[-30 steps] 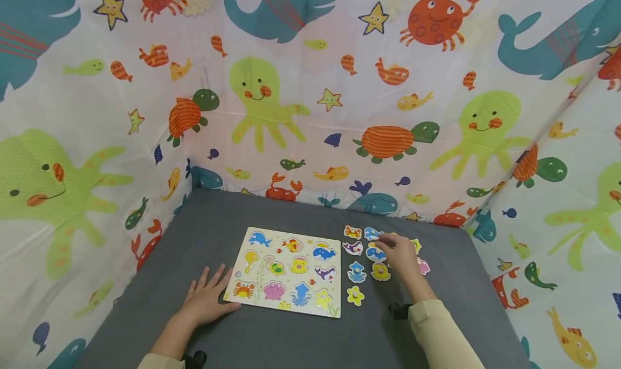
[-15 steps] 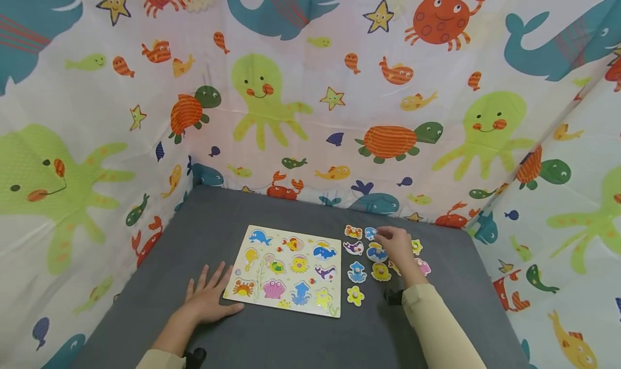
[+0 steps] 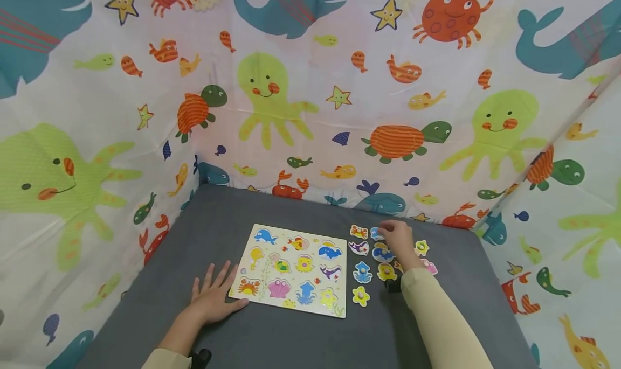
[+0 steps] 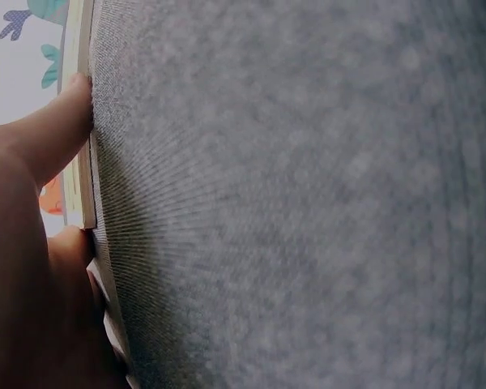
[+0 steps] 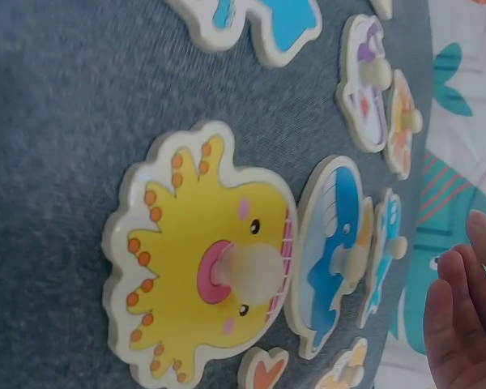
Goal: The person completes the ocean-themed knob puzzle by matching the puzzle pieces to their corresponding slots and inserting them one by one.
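Note:
My left hand (image 3: 212, 300) rests with spread fingers on the grey table, its thumb against the edge of a wooden puzzle board (image 3: 315, 311) printed with sea animals. My right hand (image 3: 400, 244) is over the knobbed pieces to the right of the board, fingertips near a small blue piece (image 3: 375, 233) at the back. In the right wrist view, the fingers (image 5: 463, 296) are bent a little and hold nothing; the knob of that blue piece stands free beside them. Nearer lie a blue whale piece (image 5: 317, 267) and a yellow octopus piece (image 5: 166, 267).
Crab (image 3: 359, 231), purple whale (image 3: 359, 248), squid (image 3: 362, 272) and star (image 3: 361, 296) pieces line the board's right side. A yellow piece (image 3: 421, 247) and a pink piece (image 3: 429, 266) lie beyond my right hand. A sea-animal curtain (image 3: 310, 137) encloses the table.
My right hand has shifted slightly toward the back over the pieces, uncovering the yellow one at the right. The head view has turned a little left. My left hand stays by the board.

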`<state>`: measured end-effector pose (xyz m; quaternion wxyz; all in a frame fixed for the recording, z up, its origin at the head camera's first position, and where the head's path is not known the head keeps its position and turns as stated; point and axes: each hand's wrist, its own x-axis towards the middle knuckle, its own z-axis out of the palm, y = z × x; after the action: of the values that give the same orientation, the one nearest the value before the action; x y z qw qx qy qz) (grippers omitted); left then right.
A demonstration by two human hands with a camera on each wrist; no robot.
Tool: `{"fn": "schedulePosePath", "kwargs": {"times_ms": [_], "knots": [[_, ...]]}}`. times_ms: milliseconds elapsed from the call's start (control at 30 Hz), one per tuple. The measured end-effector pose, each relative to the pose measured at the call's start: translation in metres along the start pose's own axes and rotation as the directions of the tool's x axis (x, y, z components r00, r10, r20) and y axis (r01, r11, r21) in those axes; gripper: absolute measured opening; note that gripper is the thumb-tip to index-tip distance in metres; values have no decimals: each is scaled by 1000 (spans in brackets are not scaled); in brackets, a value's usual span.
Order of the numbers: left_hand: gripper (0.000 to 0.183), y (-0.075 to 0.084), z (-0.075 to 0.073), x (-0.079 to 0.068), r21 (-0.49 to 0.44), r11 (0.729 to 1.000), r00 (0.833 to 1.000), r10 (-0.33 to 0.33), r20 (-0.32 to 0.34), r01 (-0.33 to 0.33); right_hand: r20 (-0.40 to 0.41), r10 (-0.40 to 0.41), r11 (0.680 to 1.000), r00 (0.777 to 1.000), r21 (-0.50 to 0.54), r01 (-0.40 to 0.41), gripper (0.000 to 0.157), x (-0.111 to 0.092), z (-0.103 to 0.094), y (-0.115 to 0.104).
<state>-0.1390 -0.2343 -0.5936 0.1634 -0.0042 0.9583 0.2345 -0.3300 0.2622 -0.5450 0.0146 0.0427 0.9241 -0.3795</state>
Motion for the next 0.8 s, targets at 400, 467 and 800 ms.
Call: {"fn": "schedulePosePath", "kwargs": {"times_ms": [400, 467, 800], "knots": [[111, -1, -5, 1, 2, 1000, 999, 16, -36, -16, 54, 77, 995, 996, -62, -74, 35, 20, 6, 2], [110, 1, -7, 0, 12, 1000, 1000, 9, -21, -9, 60, 91, 994, 994, -66, -87, 34, 22, 8, 3], [111, 1, -2, 0, 19, 1000, 1000, -1, 3, 1, 74, 163, 982, 984, -108, -155, 30, 29, 18, 16]]}}
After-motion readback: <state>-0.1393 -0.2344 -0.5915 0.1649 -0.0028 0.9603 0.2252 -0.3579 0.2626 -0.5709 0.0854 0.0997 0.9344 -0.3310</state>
